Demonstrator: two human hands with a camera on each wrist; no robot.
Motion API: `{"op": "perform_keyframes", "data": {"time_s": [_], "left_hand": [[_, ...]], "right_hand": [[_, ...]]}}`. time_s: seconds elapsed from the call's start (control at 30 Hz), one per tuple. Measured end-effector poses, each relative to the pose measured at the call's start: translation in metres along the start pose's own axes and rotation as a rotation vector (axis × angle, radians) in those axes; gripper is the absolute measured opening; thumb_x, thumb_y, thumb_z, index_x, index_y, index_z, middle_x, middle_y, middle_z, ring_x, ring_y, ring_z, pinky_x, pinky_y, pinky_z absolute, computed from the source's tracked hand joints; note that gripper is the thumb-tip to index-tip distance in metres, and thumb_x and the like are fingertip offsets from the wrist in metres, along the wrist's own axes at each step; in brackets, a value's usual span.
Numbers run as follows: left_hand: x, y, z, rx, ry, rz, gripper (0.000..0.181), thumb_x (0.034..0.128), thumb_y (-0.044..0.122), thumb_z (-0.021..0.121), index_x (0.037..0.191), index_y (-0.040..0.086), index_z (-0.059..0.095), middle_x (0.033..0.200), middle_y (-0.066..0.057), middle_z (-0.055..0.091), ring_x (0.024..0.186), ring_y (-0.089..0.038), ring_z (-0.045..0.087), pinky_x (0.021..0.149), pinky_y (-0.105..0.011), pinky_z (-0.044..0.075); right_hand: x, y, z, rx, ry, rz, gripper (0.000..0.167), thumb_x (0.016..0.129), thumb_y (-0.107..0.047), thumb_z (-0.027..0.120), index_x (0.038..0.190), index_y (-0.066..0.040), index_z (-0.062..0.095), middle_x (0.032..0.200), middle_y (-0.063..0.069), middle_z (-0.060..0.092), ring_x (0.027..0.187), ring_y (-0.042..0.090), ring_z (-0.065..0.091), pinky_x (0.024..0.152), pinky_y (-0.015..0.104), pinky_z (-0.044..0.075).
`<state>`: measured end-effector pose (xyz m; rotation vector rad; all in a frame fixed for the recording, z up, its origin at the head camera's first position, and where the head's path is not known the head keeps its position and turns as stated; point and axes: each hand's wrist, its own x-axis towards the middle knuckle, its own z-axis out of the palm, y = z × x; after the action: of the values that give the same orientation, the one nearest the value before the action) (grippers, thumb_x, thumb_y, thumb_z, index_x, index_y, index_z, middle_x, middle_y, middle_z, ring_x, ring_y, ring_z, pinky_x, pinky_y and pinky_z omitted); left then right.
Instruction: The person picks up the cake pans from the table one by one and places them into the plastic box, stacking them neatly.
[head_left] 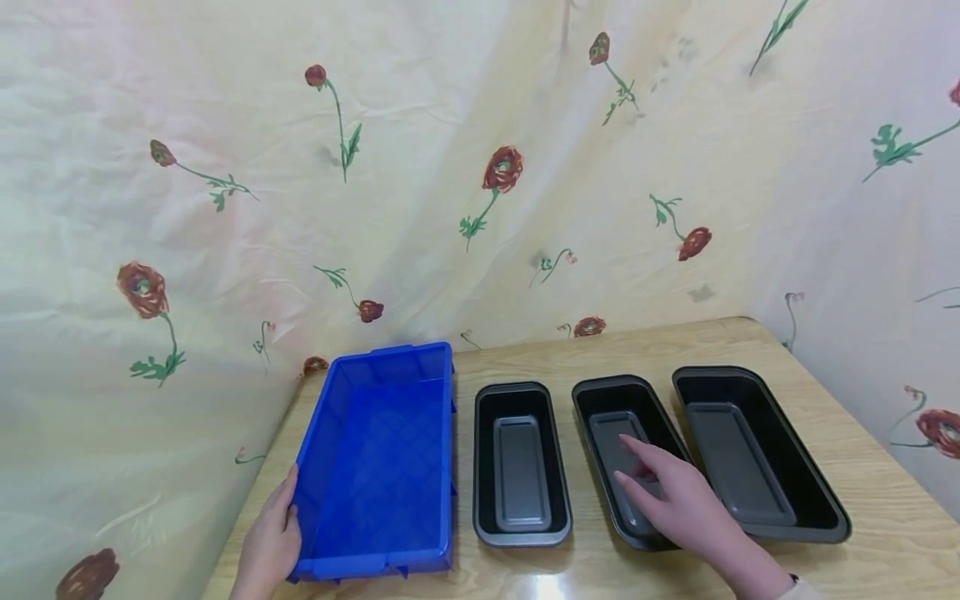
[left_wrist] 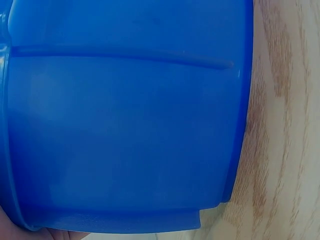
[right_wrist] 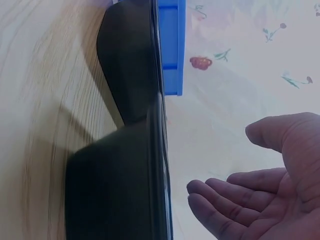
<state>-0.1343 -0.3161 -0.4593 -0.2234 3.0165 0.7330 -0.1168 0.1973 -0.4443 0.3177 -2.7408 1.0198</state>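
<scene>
At the left is a blue plastic tray [head_left: 382, 467]. My left hand [head_left: 270, 542] lies against the outside of its left wall near the front corner; the fingers look fairly straight there. In the left wrist view the tray's outer wall [left_wrist: 120, 130] fills most of the picture, with only a bit of the hand at the lower left. My right hand [head_left: 675, 496] hovers over the middle dark loaf pan [head_left: 611, 442], thumb and fingers apart. The right wrist view shows this hand [right_wrist: 265, 195] holding nothing, beside the pan's rim.
Another dark loaf pan [head_left: 521, 475] stands between the tray and the middle pan. At the right is a larger one [head_left: 738, 458], close to the middle pan. All stand on a wooden table [head_left: 600, 346], with a flowered cloth [head_left: 420, 167] behind it.
</scene>
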Motion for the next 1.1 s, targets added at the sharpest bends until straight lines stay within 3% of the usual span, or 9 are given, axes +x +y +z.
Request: {"op": "perform_keyframes", "data": {"time_s": [0.33,0.67,0.93,1.1], "left_hand": [[0.0,0.002,-0.001,0.004,-0.019,-0.01,0.055,0.102,-0.001,0.029,0.154,-0.002,0.013,0.152,-0.033,0.023,0.136,-0.053,0.026,0.105,-0.065,0.028],[0.0,0.001,-0.002,-0.007,-0.025,0.001,0.055,0.1027,0.0,0.03,0.155,-0.001,0.011,0.153,-0.032,0.022,0.137,-0.052,0.024,0.107,-0.064,0.027],[0.0,0.0,-0.004,-0.018,-0.033,-0.003,0.057,0.1026,0.001,0.031,0.155,0.001,0.009,0.154,-0.031,0.022,0.138,-0.051,0.023,0.107,-0.064,0.027],[-0.002,0.001,-0.004,-0.014,-0.027,0.014,0.057,0.1026,0.001,0.032,0.155,0.001,0.01,0.153,-0.031,0.022,0.138,-0.051,0.023,0.108,-0.064,0.026]], "right_hand": [[0.002,-0.01,0.014,0.062,-0.018,-0.023,0.044,0.09,-0.017,0.07,0.129,-0.001,0.06,0.117,0.009,0.067,0.079,0.0,0.06,0.07,0.027,0.055],[0.007,-0.019,0.022,0.225,-0.153,-0.001,0.041,0.093,-0.017,0.066,0.129,0.003,0.06,0.117,0.013,0.067,0.081,0.005,0.063,0.068,0.021,0.055],[0.009,-0.024,0.034,0.221,-0.214,-0.026,0.05,0.092,-0.022,0.067,0.128,0.011,0.057,0.117,0.022,0.066,0.081,0.008,0.066,0.066,0.02,0.054],[0.008,-0.029,0.039,0.217,-0.279,0.021,0.06,0.089,-0.024,0.071,0.132,0.014,0.051,0.116,0.027,0.065,0.078,0.014,0.069,0.063,0.021,0.055]]}}
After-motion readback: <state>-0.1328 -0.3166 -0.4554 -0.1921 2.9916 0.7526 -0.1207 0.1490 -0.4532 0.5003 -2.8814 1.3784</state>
